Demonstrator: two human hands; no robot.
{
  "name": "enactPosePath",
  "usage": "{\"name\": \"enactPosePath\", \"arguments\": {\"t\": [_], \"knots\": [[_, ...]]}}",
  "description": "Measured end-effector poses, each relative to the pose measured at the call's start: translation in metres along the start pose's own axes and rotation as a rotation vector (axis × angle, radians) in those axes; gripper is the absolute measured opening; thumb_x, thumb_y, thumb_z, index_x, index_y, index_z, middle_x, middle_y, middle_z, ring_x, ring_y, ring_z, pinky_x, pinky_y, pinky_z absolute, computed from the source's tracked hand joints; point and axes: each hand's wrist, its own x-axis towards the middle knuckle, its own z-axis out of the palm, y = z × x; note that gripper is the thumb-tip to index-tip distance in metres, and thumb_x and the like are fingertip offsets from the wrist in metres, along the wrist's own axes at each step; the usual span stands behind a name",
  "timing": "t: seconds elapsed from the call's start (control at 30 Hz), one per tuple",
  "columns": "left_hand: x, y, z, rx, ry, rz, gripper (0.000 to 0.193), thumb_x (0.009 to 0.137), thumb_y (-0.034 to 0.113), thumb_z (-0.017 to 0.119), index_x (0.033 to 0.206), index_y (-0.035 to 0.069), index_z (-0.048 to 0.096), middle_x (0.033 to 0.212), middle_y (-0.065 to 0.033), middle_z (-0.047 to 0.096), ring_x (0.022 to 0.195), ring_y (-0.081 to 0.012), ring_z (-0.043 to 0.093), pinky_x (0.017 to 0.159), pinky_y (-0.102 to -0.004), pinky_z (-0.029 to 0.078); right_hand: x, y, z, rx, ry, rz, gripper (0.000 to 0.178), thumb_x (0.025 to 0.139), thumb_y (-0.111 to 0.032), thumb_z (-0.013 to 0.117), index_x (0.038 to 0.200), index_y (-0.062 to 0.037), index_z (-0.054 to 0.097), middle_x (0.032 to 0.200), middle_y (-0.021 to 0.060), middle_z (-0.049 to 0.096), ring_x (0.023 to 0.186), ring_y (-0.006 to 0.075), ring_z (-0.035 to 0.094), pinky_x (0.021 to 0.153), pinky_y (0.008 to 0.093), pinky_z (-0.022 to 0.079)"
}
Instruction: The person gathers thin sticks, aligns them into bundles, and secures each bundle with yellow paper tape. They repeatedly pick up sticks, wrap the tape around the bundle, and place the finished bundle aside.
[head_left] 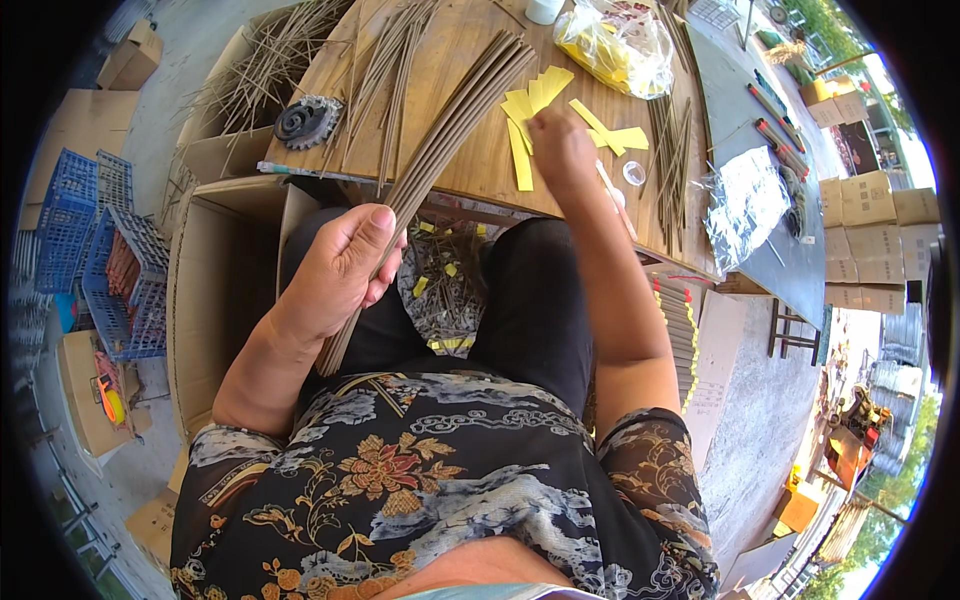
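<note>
My left hand is closed around a bundle of thin brown incense sticks, its thumb pressed along their side. The bundle slants from my lap up over the table, with its upper ends fanned slightly. My right hand is curled above the near edge of the yellow paper strips, which lie spread on the wooden table. Its fingertips point away and are hidden, so whatever they pinch cannot be seen. Beside that hand are a small clear round piece and more loose sticks.
A plastic bag of yellow strips lies at the table's far side. Loose sticks and a black toothed wheel sit at left. Cardboard boxes and blue crates stand left; crumpled foil rests on the right-hand table.
</note>
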Motion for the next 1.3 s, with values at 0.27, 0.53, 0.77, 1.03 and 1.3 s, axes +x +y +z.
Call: {"name": "enactPosePath", "arguments": {"t": [0.27,0.53,0.77,1.03,1.3], "knots": [[-0.006,0.000,0.003,0.013,0.012,-0.001,0.034,0.093,0.035,0.040,0.082,0.004,0.049,0.059,0.0010,0.045,0.043,-0.0019,0.036,0.039,-0.0138,0.029,-0.083,-0.032,0.017,-0.252,-0.114,-0.124,0.041,0.074,-0.040,0.061,0.091,-0.0033,0.058,0.091,0.0101,0.053,0.094,0.0259,0.047,0.075,0.0388,0.037],[-0.014,0.001,0.007,0.015,0.000,0.022,0.033,0.093,0.035,0.039,0.082,0.005,0.048,0.059,0.0011,0.045,0.043,-0.0019,0.035,0.038,-0.0141,0.029,-0.087,-0.016,0.022,-0.280,-0.053,-0.250,0.023,0.069,-0.008,0.054,0.092,-0.0054,0.055,0.089,0.0105,0.052,0.087,0.0274,0.050,0.073,0.0380,0.039],[-0.019,0.002,0.007,0.029,0.007,0.034,0.034,0.093,0.036,0.039,0.083,0.005,0.049,0.059,0.0014,0.044,0.043,-0.0018,0.035,0.038,-0.0141,0.028,-0.086,-0.015,0.017,-0.079,-0.018,-0.386,0.019,0.067,-0.011,0.063,0.086,-0.0089,0.060,0.092,0.0080,0.055,0.091,0.0243,0.051,0.077,0.0369,0.038],[-0.021,0.002,0.003,0.028,-0.004,-0.009,0.038,0.092,0.039,0.040,0.084,0.004,0.049,0.060,0.0005,0.044,0.044,-0.0018,0.034,0.038,-0.0136,0.030,-0.100,-0.056,-0.029,1.340,-0.269,0.139,0.013,0.083,-0.004,0.055,0.095,0.0014,0.058,0.083,0.0073,0.062,0.075,0.0091,0.059,0.067,0.0214,0.048],[-0.030,-0.004,0.006,0.089,-0.034,-0.029,0.036,0.092,0.038,0.040,0.085,0.004,0.050,0.059,0.0002,0.045,0.045,-0.0028,0.036,0.040,-0.0144,0.030,-0.152,-0.101,-0.086,1.447,-0.572,0.150,0.016,0.087,-0.013,0.055,0.093,0.0008,0.058,0.074,0.0018,0.059,0.062,0.0072,0.055,0.055,0.0186,0.045]]}}
